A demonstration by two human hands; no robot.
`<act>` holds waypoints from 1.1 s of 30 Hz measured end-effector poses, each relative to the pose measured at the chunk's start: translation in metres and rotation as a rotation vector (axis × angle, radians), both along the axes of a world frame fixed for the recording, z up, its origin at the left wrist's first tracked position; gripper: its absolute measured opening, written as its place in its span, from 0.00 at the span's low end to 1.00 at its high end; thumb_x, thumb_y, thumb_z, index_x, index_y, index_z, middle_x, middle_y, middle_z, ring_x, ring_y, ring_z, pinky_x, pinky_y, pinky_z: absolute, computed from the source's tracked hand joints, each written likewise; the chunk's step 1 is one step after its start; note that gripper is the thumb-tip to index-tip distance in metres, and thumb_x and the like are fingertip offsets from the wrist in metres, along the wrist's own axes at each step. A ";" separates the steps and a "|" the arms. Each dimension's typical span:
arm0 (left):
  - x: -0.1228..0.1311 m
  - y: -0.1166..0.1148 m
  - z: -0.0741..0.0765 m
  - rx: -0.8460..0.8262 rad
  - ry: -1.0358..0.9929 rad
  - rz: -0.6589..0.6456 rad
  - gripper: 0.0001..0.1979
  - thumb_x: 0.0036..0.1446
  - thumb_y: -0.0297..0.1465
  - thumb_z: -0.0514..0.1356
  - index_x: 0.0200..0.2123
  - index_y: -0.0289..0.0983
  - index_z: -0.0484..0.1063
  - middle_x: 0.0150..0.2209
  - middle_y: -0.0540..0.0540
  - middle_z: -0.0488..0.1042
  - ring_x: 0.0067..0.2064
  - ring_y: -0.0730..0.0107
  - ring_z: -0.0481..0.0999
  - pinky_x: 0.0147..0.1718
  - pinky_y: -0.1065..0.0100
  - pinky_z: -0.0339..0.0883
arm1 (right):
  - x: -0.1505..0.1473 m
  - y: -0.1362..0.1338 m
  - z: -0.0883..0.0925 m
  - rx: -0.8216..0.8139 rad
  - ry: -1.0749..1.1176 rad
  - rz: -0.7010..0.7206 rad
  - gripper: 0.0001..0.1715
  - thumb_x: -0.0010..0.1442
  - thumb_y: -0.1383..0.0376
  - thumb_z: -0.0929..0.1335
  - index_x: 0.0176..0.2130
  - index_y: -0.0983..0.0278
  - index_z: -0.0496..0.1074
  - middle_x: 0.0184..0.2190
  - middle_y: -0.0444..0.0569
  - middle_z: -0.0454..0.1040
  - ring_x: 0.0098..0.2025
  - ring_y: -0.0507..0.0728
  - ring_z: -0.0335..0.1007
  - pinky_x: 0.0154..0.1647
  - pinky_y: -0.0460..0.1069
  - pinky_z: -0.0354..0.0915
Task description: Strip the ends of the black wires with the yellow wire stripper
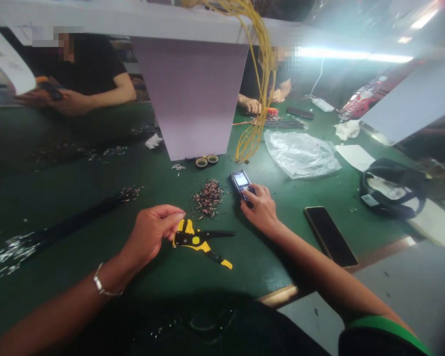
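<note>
My right hand (261, 210) is around the lower part of a small keypad phone (241, 179), its thumb over the keys. The phone lies on the green table with its screen lit. My left hand (150, 230) is closed, thumb and fingertips pinched together at the jaw end of yellow and black wire strippers (196, 241). Whether anything is between those fingertips I cannot make out. The strippers lie flat on the table. Just beyond them is a heap of short stripped wire scraps (208, 199).
Bundles of black wires (85, 212) lie at left. Tape rolls (206, 161) sit by a white panel (193, 94). Yellow cables (257, 99) hang beside it. A plastic bag (300, 153), smartphone (330, 236) and black strapped item (391, 188) are right. Two people sit opposite.
</note>
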State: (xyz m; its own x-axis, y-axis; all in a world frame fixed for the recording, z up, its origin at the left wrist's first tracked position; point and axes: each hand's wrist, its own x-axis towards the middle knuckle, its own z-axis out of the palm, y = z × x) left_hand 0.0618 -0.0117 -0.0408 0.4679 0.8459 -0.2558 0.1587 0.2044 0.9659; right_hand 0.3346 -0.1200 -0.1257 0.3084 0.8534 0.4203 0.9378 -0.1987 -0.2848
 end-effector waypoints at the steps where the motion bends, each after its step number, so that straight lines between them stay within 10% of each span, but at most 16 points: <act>1: 0.000 0.000 0.001 -0.001 0.000 0.004 0.05 0.44 0.31 0.67 0.25 0.34 0.77 0.14 0.53 0.65 0.16 0.80 0.61 0.15 0.74 0.54 | 0.000 0.000 0.000 -0.005 0.002 -0.002 0.15 0.60 0.64 0.66 0.46 0.60 0.76 0.54 0.56 0.66 0.56 0.67 0.58 0.51 0.61 0.66; 33: -0.001 0.000 -0.001 0.015 -0.034 0.009 0.04 0.46 0.30 0.66 0.25 0.34 0.77 0.14 0.52 0.66 0.16 0.81 0.59 0.15 0.75 0.54 | 0.005 0.037 0.014 -0.203 0.047 -0.243 0.31 0.52 0.58 0.69 0.53 0.68 0.67 0.42 0.60 0.72 0.45 0.69 0.65 0.44 0.59 0.64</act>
